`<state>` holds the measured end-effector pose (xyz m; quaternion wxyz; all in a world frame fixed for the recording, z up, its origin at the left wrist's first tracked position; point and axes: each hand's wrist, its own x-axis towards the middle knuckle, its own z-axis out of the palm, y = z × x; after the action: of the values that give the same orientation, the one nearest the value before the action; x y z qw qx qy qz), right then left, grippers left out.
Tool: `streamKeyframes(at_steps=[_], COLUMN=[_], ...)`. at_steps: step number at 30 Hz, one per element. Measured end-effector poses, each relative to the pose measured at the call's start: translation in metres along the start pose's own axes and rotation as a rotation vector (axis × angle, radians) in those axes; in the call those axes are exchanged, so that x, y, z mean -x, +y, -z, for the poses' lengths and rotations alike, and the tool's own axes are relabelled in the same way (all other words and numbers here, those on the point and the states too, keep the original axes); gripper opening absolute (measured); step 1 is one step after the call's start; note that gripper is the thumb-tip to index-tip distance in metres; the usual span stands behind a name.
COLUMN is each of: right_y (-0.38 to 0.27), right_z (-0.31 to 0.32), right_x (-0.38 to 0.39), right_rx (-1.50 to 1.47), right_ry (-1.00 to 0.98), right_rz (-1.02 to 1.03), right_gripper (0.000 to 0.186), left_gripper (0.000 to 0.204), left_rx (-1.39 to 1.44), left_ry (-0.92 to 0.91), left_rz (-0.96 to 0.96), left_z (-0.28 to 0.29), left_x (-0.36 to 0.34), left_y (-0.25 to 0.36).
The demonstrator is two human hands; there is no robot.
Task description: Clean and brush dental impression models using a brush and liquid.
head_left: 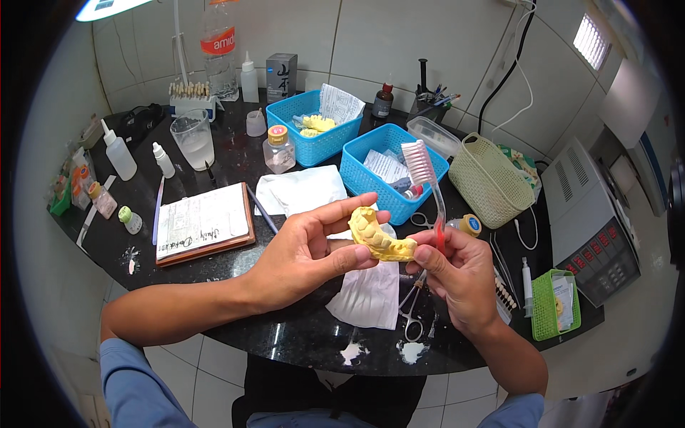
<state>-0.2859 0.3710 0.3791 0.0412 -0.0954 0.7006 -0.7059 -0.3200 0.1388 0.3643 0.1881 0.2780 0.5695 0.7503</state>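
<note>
Here's the yellow dental cast (377,240), up above the black countertop (285,339): the left hand (310,246) clamps its left end between thumb and fingers, the right hand (460,274) pinches the other end while also gripping a toothbrush (438,196), pink bristles raised.

You're in a dental laboratory: yellow plaster tooth model (387,247), beige tooth-shaped tabs (189,91) racked, glossy black bench (285,341).
</note>
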Motion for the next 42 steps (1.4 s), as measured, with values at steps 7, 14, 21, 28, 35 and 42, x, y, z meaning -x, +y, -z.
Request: streamKeyframes(at_steps=[7,14,21,28,35,42], right_y=[0.0,0.002,0.011,0.012,0.01,0.008], right_z=[-0.001,0.0,-0.005,-0.003,-0.004,-0.004], right_x=[0.0,0.0,0.004,0.005,0.005,0.007], right_rx=[-0.026,-0.012,0.199,0.561,0.603,0.622], right_ry=[0.003,-0.013,0.08,0.081,0.068,0.077], right_rz=[-0.017,-0.001,0.34,0.715,0.799,0.792], right_gripper=[0.026,0.025,0.02,0.024,0.025,0.027], left_gripper=[0.069,0.068,0.066,0.069,0.068,0.073], left_rx=[0.007,-0.03,0.095,0.089,0.135,0.159], left_ry=[0.017,0.017,-0.016,-0.071,-0.097,-0.103], left_rz=[0.007,-0.008,-0.074,-0.093,-0.083,-0.055], left_z=[0.001,0.002,-0.004,-0.001,-0.002,-0.003], left_x=[0.001,0.0,0.0,0.0,0.002,0.002], left_y=[-0.003,-0.003,-0.001,-0.003,0.0,0.002])
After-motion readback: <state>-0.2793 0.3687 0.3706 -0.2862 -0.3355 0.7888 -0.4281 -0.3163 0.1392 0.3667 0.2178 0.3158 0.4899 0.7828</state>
